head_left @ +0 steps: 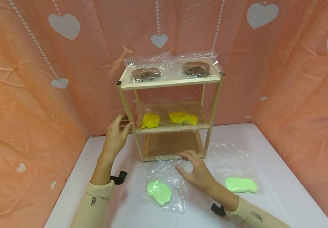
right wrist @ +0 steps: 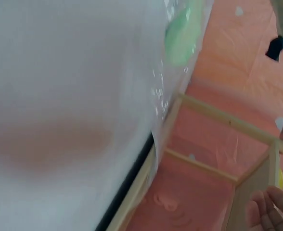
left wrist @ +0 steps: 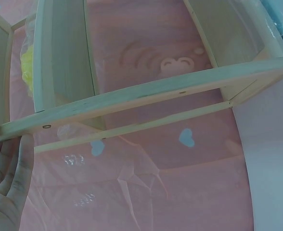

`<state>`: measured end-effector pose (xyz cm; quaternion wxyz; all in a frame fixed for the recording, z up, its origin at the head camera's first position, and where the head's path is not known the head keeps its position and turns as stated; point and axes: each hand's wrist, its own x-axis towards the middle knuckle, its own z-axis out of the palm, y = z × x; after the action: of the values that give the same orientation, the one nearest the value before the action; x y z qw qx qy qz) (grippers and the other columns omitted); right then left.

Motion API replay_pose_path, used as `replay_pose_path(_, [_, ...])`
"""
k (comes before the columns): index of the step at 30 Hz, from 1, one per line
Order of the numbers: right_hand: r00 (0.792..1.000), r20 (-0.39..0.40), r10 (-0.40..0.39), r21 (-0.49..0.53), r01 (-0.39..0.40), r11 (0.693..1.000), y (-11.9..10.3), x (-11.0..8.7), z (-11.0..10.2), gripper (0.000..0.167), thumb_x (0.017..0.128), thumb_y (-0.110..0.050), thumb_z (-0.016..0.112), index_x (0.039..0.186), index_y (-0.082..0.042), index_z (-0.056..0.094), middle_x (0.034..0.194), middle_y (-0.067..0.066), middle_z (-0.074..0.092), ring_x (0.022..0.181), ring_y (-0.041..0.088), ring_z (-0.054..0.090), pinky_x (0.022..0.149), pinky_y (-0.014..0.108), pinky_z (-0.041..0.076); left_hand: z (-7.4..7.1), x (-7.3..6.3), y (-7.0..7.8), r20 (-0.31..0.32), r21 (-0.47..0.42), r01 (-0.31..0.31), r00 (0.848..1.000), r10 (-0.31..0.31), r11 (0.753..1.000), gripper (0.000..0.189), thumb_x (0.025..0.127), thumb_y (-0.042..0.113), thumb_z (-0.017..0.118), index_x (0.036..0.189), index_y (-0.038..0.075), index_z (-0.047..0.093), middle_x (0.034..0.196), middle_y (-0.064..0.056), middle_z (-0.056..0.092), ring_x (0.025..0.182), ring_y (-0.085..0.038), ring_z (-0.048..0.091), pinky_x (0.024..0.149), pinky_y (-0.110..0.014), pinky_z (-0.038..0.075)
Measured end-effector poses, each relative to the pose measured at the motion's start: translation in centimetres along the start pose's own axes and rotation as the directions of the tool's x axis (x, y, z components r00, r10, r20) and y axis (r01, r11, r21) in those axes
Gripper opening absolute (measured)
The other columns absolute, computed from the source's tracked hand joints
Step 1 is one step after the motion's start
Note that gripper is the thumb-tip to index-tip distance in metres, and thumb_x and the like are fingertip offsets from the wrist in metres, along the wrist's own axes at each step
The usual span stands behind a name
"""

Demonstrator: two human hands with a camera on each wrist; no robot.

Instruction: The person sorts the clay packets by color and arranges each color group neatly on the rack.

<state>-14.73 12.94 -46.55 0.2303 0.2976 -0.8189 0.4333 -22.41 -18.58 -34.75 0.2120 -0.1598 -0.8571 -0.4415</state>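
Note:
A small wooden shelf rack (head_left: 170, 128) with three levels stands on the white table. My left hand (head_left: 115, 136) holds its left post near the middle level; in the left wrist view the thumb and fingers (left wrist: 25, 163) lie on either side of that post. My right hand (head_left: 196, 172) hovers in front of the lowest level, thumb and fingers apart and nothing between them. Just left of it lies a clear bag with a light green lump (head_left: 159, 192). From the head view I cannot tell whether the fingertips touch the bag's upper edge.
Another clear bag with a green slab (head_left: 240, 184) lies at the right. Bagged yellow lumps (head_left: 151, 120) rest on the middle level. Two bagged brown round pieces (head_left: 146, 73) sit on top. Pink cloth walls (head_left: 95, 57) with hearts enclose the table (head_left: 95, 158).

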Motion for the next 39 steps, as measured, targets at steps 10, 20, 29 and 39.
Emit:
replay_pose_path(10, [0.982,0.179,0.064,0.035,-0.071,0.997,-1.0,-1.4,2.0,0.045,0.088,-0.010,0.088,0.128,0.000,0.069,0.122,0.008,0.068,0.104,0.027,0.068,0.091,0.037,0.063,0.0,0.0,0.0,-0.002,-0.002,-0.008,1.000,0.008,1.000,0.039,0.107,0.012,0.068,0.142,-0.001,0.059,0.131,-0.023,0.067,0.119,-0.045,0.068,0.100,-0.058,0.059])
replay_pose_path(20, [0.932,0.337,0.130,0.002,-0.138,0.990,-1.4,-2.4,3.6,0.053,0.089,-0.023,0.089,0.129,0.004,0.068,0.115,0.012,0.068,0.103,0.025,0.066,0.091,0.034,0.061,-0.1,0.1,0.0,-0.002,0.010,-0.004,1.000,0.004,1.000,0.039,0.107,0.012,0.068,0.142,-0.001,0.059,0.131,-0.024,0.068,0.120,-0.044,0.067,0.102,-0.059,0.058])
replay_pose_path(29, [0.861,0.445,0.246,-0.101,-0.225,0.969,-1.8,-2.6,4.4,0.066,0.085,-0.040,0.092,0.131,0.000,0.068,0.112,0.004,0.065,0.102,0.015,0.059,0.093,0.034,0.058,0.0,0.1,0.0,-0.003,0.004,-0.005,1.000,0.005,1.000,0.039,0.107,0.011,0.069,0.142,-0.002,0.060,0.130,-0.023,0.068,0.119,-0.043,0.068,0.102,-0.057,0.058])
replay_pose_path(39, [0.776,0.524,0.351,-0.250,-0.254,0.934,-1.8,-2.7,5.3,0.077,0.075,-0.052,0.095,0.127,-0.001,0.068,0.112,0.001,0.062,0.107,0.019,0.059,0.100,0.039,0.057,-0.1,0.1,0.0,0.002,0.005,-0.002,1.000,0.002,1.000,0.039,0.107,0.012,0.068,0.142,-0.002,0.059,0.131,-0.023,0.067,0.120,-0.043,0.068,0.101,-0.058,0.059])
